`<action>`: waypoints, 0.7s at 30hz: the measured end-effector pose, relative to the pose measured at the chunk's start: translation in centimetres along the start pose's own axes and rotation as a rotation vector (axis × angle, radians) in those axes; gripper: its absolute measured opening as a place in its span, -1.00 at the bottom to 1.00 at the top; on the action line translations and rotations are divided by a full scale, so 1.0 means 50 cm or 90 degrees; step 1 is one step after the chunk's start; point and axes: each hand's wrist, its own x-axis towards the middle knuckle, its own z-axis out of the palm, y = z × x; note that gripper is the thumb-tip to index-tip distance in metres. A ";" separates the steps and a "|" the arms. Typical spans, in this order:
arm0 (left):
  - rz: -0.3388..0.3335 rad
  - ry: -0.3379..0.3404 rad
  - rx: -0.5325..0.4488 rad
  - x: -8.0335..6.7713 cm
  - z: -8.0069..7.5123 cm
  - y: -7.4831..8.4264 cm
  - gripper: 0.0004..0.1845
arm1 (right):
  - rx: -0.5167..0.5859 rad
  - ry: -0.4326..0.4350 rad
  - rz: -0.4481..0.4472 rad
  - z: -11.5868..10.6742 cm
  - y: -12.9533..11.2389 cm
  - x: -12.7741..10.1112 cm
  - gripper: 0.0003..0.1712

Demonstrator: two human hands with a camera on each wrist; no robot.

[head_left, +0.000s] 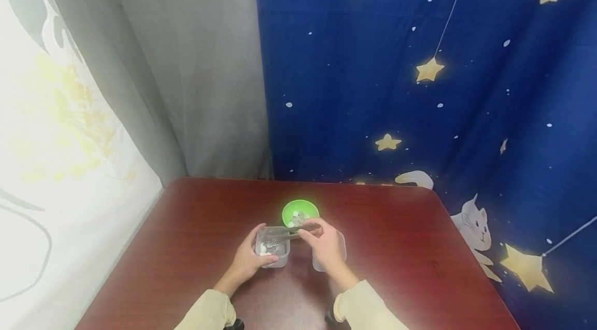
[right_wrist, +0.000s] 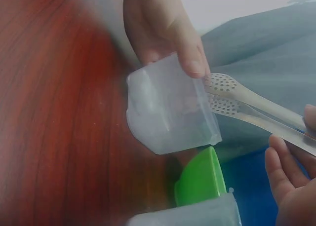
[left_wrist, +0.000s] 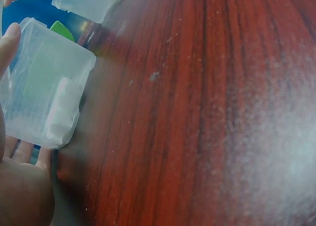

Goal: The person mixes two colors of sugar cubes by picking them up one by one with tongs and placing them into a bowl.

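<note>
Tongs over a clear tub, a hand on each.

Head view: the left hand point(head_left: 249, 259) grips the clear tub point(head_left: 272, 247) on the red table point(head_left: 396, 247); the right hand point(head_left: 326, 244) pinches the tongs point(head_left: 294, 233), with the green bowl point(head_left: 300, 212) at 12 o'clock. Left wrist view: the tub point(left_wrist: 42, 90) looks thin, light and slippery, best held by its walls. Right wrist view: the tongs point(right_wrist: 247, 105), stiff with perforated tips, reach the tub's rim point(right_wrist: 170, 110); hold them mid-handle.

Clear plastic tub point(head_left: 272, 247) upright on the counter point(head_left: 396, 247), just in front of green bowl point(head_left: 300, 212), white bits inside. Metal tongs point(head_left: 291, 233) w/ perforated tips lie level over tub's rim, tips nearly shut.
</note>
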 end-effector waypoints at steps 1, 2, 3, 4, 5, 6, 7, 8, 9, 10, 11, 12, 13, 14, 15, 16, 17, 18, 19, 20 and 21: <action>0.000 -0.001 -0.004 0.000 0.000 0.000 0.09 | 0.012 -0.007 -0.008 0.005 0.003 0.000 -0.79; -0.001 -0.003 -0.007 -0.001 0.000 0.000 0.09 | 0.031 -0.017 -0.014 0.010 0.006 0.001 -0.78; 0.000 -0.003 -0.007 -0.001 0.000 -0.001 0.09 | 0.054 -0.027 -0.018 0.014 0.008 0.001 -0.78; -0.003 -0.004 -0.009 -0.001 0.000 -0.002 0.09 | 0.066 -0.036 -0.020 0.019 0.011 0.001 -0.77; -0.007 -0.003 -0.011 -0.001 0.000 -0.002 0.09 | 0.075 -0.043 -0.022 0.024 0.014 0.002 -0.77; -0.006 -0.001 -0.010 -0.001 0.000 -0.002 0.09 | 0.087 -0.049 -0.025 0.028 0.017 0.002 -0.77; -0.005 0.000 -0.007 0.000 0.000 -0.002 0.08 | 0.093 -0.055 -0.030 0.032 0.020 0.002 -0.77; -0.005 0.001 -0.003 -0.001 0.001 -0.002 0.08 | 0.095 -0.061 -0.036 0.035 0.023 0.002 -0.77; -0.004 0.002 0.000 -0.001 0.001 -0.001 0.07 | 0.096 -0.065 -0.042 0.038 0.025 0.002 -0.77; -0.008 0.003 0.003 -0.002 0.002 0.000 0.07 | 0.095 -0.069 -0.050 0.040 0.027 0.002 -0.77; -0.008 0.005 0.006 -0.002 0.002 0.002 0.07 | 0.093 -0.072 -0.057 0.042 0.028 0.002 -0.78; -0.006 0.006 0.007 -0.003 0.002 0.005 0.06 | 0.090 -0.074 -0.061 0.044 0.029 0.002 -0.78; -0.006 0.006 0.003 -0.005 0.003 0.010 0.06 | 0.085 -0.077 -0.064 0.045 0.030 0.001 -0.79; 0.000 0.005 -0.001 -0.008 0.001 0.019 0.05 | 0.079 -0.079 -0.067 0.047 0.030 0.001 -0.79; 0.004 0.004 -0.005 -0.011 0.000 0.028 0.05 | 0.076 -0.081 -0.069 0.048 0.030 0.001 -0.79; 0.009 0.001 -0.010 -0.014 -0.002 0.038 0.04 | 0.071 -0.082 -0.070 0.049 0.031 0.001 -0.80; 0.013 -0.004 -0.018 -0.017 -0.004 0.049 0.03 | 0.066 -0.082 -0.072 0.051 0.032 0.002 -0.80; 0.014 -0.009 -0.023 -0.019 -0.007 0.058 0.03 | 0.061 -0.082 -0.073 0.052 0.033 0.002 -0.80; 0.019 -0.011 -0.023 -0.021 -0.009 0.065 0.02 | 0.059 -0.082 -0.076 0.054 0.035 0.002 -0.80; 0.020 -0.013 -0.024 -0.023 -0.011 0.071 0.02 | 0.055 -0.082 -0.080 0.055 0.037 0.003 -0.80; 0.017 -0.011 -0.026 -0.023 -0.010 0.070 0.02 | 0.051 -0.080 -0.084 0.056 0.038 0.003 -0.80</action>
